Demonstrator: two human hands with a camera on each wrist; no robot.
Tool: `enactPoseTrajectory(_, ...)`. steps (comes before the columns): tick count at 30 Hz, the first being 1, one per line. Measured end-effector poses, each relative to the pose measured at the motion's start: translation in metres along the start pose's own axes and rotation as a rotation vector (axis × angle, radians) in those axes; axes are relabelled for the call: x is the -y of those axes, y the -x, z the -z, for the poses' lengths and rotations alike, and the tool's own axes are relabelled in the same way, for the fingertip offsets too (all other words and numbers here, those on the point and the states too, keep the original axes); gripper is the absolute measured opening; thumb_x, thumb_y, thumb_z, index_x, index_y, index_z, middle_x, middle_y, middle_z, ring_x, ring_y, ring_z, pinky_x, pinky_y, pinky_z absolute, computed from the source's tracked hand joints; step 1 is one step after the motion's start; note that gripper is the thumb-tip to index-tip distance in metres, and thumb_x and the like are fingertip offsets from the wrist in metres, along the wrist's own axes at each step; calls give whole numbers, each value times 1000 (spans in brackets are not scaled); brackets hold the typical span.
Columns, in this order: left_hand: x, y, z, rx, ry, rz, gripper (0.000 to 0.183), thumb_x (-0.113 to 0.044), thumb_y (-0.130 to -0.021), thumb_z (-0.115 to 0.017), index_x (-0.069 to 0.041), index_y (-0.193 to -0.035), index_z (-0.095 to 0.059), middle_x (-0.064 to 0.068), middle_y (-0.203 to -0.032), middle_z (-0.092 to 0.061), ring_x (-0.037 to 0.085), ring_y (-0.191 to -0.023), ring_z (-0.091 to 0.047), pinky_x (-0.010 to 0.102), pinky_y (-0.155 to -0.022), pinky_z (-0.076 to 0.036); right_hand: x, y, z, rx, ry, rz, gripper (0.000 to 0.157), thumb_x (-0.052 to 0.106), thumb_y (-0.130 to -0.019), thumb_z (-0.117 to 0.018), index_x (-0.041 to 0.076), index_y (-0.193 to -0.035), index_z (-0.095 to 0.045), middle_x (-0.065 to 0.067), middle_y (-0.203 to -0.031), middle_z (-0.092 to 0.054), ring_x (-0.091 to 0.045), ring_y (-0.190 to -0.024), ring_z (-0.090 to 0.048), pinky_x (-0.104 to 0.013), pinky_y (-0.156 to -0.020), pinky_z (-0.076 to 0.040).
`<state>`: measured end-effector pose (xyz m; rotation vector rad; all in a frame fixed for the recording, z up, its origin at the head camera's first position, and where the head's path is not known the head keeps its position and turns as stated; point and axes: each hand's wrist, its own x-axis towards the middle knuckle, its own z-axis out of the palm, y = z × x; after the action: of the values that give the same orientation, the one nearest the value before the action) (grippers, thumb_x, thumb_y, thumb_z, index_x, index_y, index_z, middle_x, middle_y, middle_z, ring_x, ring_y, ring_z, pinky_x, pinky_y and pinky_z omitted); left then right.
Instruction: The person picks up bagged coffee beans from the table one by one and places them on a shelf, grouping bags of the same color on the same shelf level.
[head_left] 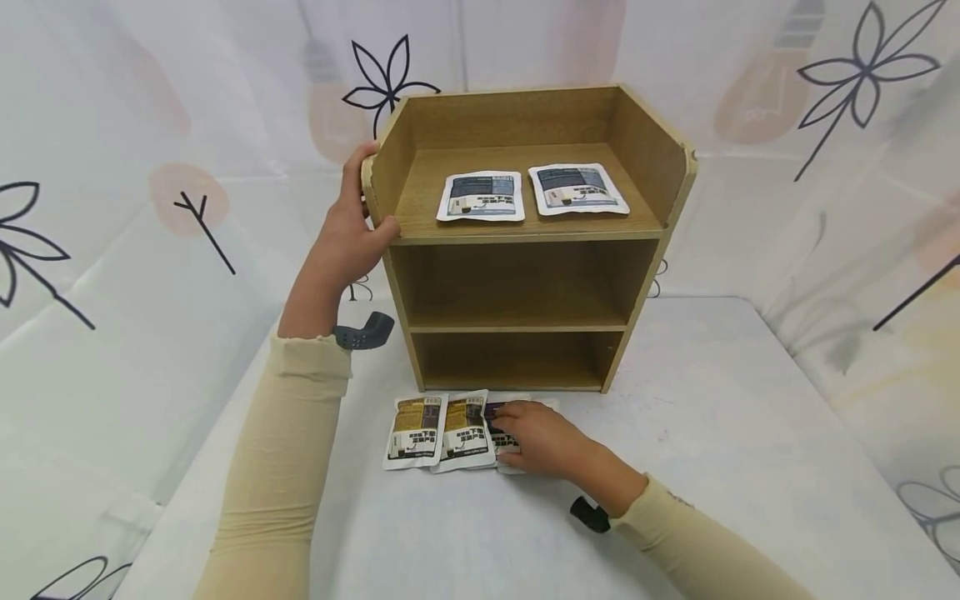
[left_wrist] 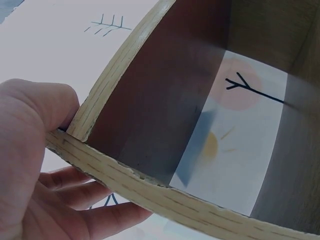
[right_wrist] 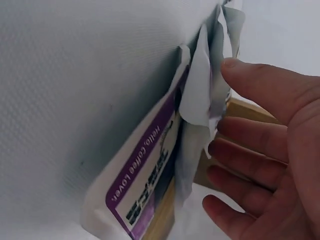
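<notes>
My left hand [head_left: 351, 233] grips the left side panel of a small wooden shelf [head_left: 525, 237], thumb on the front edge and fingers around the outside. In the left wrist view, the thumb and fingers lie on either side of the board [left_wrist: 125, 177]. Low in front of the shelf, my right hand [head_left: 543, 437] is over the right end of an overlapping row of coffee packets. Its fingers are spread and loosely bent beside a purple-labelled packet [head_left: 501, 429]; contact is unclear. Two yellow-labelled packets [head_left: 415, 433] lie to its left. A purple "Hello, Coffee Lover" packet [right_wrist: 145, 175] shows in the right wrist view.
Two blue-labelled packets [head_left: 482, 197] lie side by side on the shelf's top tier, between raised side panels. Below are two open compartments. The shelf stands on a white-covered table [head_left: 712, 433], with a patterned white sheet [head_left: 247, 92] behind it.
</notes>
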<state>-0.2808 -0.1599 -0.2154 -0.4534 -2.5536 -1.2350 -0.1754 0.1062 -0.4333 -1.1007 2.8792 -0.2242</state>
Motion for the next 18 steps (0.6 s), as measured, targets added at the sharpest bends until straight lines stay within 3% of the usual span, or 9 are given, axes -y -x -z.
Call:
enactPoseTrajectory(11,-1,0,0,2,-5,12,80,-14,-89,-49,-59,-140,-6,6,-151,-30,28,-132,-45,51,-94,-50,1,-3,-10,59,15,13,48,35,-82,-75,11,-122,-66,-5,-129,-60,-25,-123,-55,-43,-103,-45)
enactPoseTrajectory(18,-1,0,0,3,-6,9,81,-13,-89,-49,-57,-141,-6,6,-151,-31,28,-131,-46,52,-94,-50,0,1,-11,34,91,99,41,31,-79,-78,16,-116,-68,-2,-119,-64,-20,-112,-61,-37,-92,-51)
